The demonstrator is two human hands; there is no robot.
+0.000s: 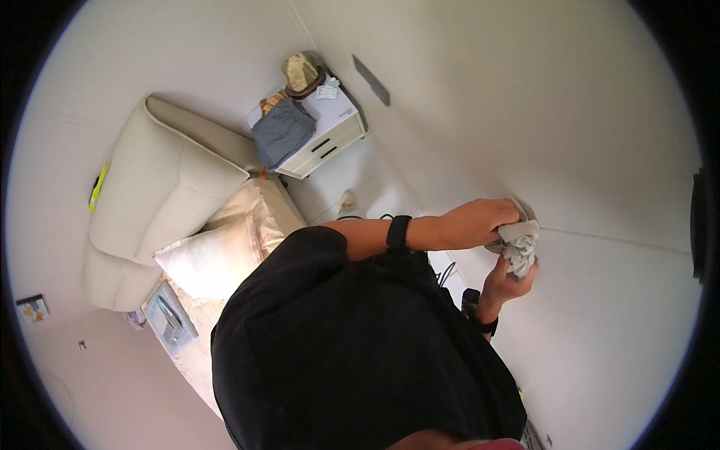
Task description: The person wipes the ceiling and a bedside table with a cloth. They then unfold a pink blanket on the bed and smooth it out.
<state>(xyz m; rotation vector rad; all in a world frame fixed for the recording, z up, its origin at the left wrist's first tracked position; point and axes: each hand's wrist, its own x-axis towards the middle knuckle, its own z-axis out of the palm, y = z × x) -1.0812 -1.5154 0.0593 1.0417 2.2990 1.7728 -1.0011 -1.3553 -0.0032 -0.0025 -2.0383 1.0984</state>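
Note:
Crumpled off-white cloth (520, 247) is bunched between my two hands, in front of a pale upright surface at the right of the head view. My left hand (481, 223) grips its upper part with curled fingers, and a greyish beige edge shows behind them; whether that edge belongs to the same cloth, I cannot tell. From below, my right hand (509, 284) pinches the cloth's lower end between thumb and fingers. Both wrists wear black bands.
A white nightstand (340, 115) bears folded grey fabric (284, 132) and a stone-like ornament (302, 73). Beside it stands a bed with a cream padded headboard (169, 185) and a shiny pillow (211, 259). A dark object (697, 225) is at the right rim.

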